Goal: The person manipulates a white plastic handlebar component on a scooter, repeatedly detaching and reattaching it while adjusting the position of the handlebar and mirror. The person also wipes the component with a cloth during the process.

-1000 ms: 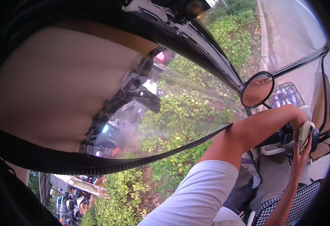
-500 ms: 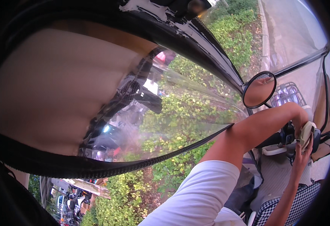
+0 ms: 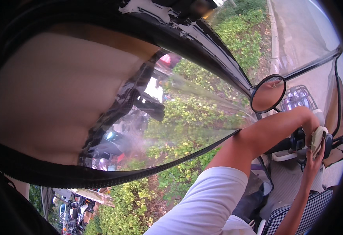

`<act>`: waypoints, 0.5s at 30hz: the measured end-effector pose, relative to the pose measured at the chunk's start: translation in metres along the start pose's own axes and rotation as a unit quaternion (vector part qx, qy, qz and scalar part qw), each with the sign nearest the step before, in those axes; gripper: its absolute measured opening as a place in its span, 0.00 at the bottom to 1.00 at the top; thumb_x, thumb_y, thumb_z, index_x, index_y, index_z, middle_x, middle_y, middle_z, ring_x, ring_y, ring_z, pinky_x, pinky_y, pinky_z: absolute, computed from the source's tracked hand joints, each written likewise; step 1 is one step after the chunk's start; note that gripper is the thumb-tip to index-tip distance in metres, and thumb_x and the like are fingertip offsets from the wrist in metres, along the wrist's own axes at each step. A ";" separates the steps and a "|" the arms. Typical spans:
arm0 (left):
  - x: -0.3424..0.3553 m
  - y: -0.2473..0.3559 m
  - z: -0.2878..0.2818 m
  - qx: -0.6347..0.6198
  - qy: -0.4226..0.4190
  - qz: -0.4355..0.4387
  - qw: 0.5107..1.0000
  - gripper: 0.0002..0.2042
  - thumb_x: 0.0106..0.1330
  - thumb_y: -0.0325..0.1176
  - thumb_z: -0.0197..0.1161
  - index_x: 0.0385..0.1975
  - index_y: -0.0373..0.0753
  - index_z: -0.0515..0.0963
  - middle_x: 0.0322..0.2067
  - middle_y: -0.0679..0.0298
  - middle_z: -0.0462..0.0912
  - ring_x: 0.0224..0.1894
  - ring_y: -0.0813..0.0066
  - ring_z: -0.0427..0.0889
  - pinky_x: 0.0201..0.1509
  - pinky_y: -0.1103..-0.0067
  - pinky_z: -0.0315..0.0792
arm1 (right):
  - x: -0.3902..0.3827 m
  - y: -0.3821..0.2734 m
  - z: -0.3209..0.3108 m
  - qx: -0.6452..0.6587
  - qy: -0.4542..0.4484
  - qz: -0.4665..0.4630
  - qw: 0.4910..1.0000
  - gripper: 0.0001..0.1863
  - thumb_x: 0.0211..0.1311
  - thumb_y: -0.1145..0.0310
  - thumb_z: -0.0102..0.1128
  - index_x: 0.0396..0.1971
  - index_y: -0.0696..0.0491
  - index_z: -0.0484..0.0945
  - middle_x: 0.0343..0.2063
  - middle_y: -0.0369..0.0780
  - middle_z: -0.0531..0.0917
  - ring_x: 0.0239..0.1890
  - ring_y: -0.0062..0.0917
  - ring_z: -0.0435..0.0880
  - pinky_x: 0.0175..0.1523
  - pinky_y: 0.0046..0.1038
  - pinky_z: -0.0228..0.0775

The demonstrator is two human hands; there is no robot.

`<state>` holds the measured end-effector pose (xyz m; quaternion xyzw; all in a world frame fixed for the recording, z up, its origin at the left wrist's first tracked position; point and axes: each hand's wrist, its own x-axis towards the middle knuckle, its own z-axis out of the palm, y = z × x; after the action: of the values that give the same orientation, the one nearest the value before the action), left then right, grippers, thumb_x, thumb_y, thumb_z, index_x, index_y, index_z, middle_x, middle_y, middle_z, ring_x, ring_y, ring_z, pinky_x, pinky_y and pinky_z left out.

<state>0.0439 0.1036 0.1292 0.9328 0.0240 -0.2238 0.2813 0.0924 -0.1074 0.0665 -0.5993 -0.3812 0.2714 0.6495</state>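
I am on a scooter, and my left arm in a white sleeve reaches across to the right. My left hand [image 3: 309, 124] bends down over the black handlebar [image 3: 289, 145]; its fingers are hidden. My right hand [image 3: 313, 161] comes up from the lower right and presses a pale folded cloth [image 3: 318, 139] against the middle of the handlebar. The cloth sits between both hands.
A clear curved windshield with a black rim [image 3: 167, 164] fills the left. A round mirror [image 3: 268, 94] stands above the handlebar, with a wire front basket [image 3: 299, 100] beyond it. Green bushes [image 3: 187, 113], a kerb and a road [image 3: 301, 35] lie ahead. A checkered seat cover [image 3: 297, 215] shows at lower right.
Both hands stay at the handlebar with the cloth; only the view shifts a little.
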 end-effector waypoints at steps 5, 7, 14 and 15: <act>-0.005 0.027 -0.006 0.040 -0.003 -0.034 0.999 0.27 0.42 0.44 0.80 0.46 0.46 0.83 0.43 0.60 0.85 0.46 0.62 0.82 0.53 0.72 0.72 | -0.001 0.000 -0.005 -0.010 0.006 -0.006 1.000 0.32 0.65 0.67 0.57 0.68 0.52 0.59 0.65 0.43 0.63 0.67 0.33 0.62 0.70 0.34 0.51; -0.001 0.038 -0.015 0.015 -0.016 -0.051 0.998 0.27 0.42 0.44 0.80 0.45 0.45 0.83 0.43 0.59 0.85 0.45 0.64 0.82 0.52 0.72 0.73 | 0.004 0.014 -0.014 -0.004 0.012 -0.026 1.000 0.33 0.65 0.68 0.58 0.68 0.54 0.59 0.65 0.44 0.63 0.67 0.33 0.62 0.70 0.34 0.51; -0.046 0.039 -0.026 -0.104 0.014 0.000 0.994 0.22 0.41 0.30 0.77 0.41 0.43 0.83 0.38 0.62 0.86 0.40 0.69 0.84 0.48 0.73 0.76 | -0.004 -0.033 0.019 -0.037 0.042 -0.027 0.998 0.40 0.50 0.69 0.69 0.65 0.56 0.61 0.51 0.47 0.67 0.57 0.38 0.67 0.63 0.34 0.60; -0.049 0.058 -0.031 -0.093 0.014 -0.039 0.995 0.23 0.41 0.29 0.77 0.42 0.42 0.82 0.39 0.63 0.86 0.41 0.71 0.84 0.49 0.73 0.76 | -0.004 -0.033 0.017 -0.070 0.042 -0.064 0.995 0.41 0.50 0.70 0.69 0.65 0.56 0.60 0.50 0.48 0.67 0.56 0.39 0.68 0.63 0.33 0.60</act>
<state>0.0223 0.0750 0.2027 0.9041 0.0855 -0.2182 0.3572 0.0728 -0.1060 0.0985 -0.6285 -0.4095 0.1763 0.6374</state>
